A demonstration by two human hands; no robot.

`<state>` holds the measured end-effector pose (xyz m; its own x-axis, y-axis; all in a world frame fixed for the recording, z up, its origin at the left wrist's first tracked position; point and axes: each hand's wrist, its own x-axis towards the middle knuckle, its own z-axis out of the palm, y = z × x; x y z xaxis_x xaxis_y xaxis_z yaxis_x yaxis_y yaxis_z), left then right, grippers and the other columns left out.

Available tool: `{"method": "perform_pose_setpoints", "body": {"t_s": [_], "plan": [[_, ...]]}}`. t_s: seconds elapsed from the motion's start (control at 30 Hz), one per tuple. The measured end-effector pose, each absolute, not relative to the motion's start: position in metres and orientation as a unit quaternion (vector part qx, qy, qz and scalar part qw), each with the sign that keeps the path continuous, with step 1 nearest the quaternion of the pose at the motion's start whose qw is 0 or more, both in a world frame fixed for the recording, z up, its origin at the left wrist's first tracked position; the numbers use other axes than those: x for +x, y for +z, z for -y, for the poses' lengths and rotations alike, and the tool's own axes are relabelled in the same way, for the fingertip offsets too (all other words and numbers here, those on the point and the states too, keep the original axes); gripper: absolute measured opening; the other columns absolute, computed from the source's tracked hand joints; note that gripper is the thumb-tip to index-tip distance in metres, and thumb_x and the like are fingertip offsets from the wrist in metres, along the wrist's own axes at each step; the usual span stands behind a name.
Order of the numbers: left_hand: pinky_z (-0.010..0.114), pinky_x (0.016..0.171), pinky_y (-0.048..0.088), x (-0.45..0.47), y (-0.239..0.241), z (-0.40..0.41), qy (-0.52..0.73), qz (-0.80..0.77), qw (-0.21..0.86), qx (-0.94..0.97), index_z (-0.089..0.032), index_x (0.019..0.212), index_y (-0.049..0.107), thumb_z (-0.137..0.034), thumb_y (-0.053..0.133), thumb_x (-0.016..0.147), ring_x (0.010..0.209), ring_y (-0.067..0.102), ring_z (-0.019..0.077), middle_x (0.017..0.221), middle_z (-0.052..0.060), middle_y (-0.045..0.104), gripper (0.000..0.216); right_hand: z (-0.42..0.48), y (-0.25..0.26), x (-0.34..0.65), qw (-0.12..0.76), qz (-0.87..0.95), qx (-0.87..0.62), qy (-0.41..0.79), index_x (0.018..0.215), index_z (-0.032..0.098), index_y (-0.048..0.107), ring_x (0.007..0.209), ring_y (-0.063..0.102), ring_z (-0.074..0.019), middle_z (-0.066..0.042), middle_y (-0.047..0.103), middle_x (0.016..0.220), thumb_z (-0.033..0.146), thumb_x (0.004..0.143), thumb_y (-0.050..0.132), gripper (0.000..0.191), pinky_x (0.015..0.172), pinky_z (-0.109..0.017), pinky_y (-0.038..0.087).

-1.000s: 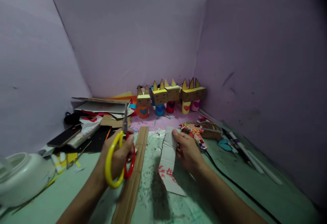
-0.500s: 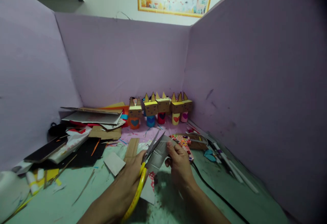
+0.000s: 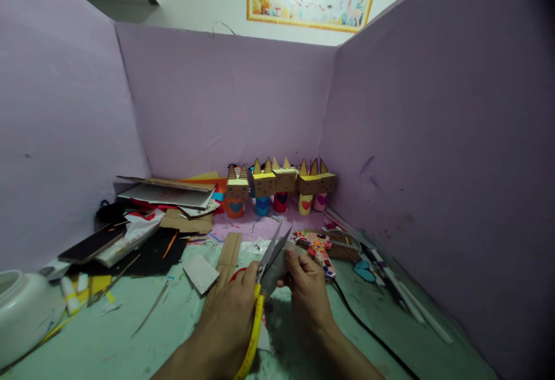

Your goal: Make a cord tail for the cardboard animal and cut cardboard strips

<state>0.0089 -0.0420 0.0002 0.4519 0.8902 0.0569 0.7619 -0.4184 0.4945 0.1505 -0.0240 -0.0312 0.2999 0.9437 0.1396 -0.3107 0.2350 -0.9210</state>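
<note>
My left hand is wrapped round the handles of a pair of scissors, yellow with a bit of red showing. The blades stand slightly apart and point up and away from me. Pinched in the fingers of my right hand is a piece of grey card, close against the blades. Whether the card lies between the blades or behind them I cannot tell. On the table left of my hands lie a brown cardboard strip and a small pale card. A white piece with red print is partly hidden under the scissors.
Several cardboard figures with pointed ears stand at the back. Stacked card and paper lie left, near a white jar. At right are a patterned, glue-gun-shaped thing with a black cord, and white sticks. Purple panels enclose the table.
The view has shifted a little, so everything sits further right. The grey card has turned and shows less of its face beside the blades. Both hands keep their holds.
</note>
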Motion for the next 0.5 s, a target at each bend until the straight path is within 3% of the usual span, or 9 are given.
{"method": "perform_pose_setpoints", "body": {"t_s": [0.23,0.5], "plan": [[0.038,0.089,0.037,0.013,-0.002,0.045,0.11,-0.521,0.138,0.835,-0.012,0.131,0.033,-0.017,0.031,0.082,0.106,0.052,0.0272,0.119,0.018,0.053,0.049,0.026,-0.029,0.15,0.689,0.371,-0.451,0.429,0.053,0.015,0.053,0.045,0.04,-0.0092,0.004,0.042,0.048,0.057,0.062,0.063,0.045,0.039,-0.022,0.039],[0.037,0.082,0.04,0.014,-0.013,0.04,0.113,-0.511,0.125,0.843,-0.012,0.123,0.04,-0.009,0.031,0.08,0.096,0.058,0.0271,0.098,0.016,0.063,0.044,0.027,-0.032,0.151,0.683,0.381,-0.468,0.41,0.056,0.015,0.054,0.046,0.04,-0.0096,0.003,0.042,0.051,0.057,0.065,0.061,0.043,0.04,-0.021,0.039]]}}
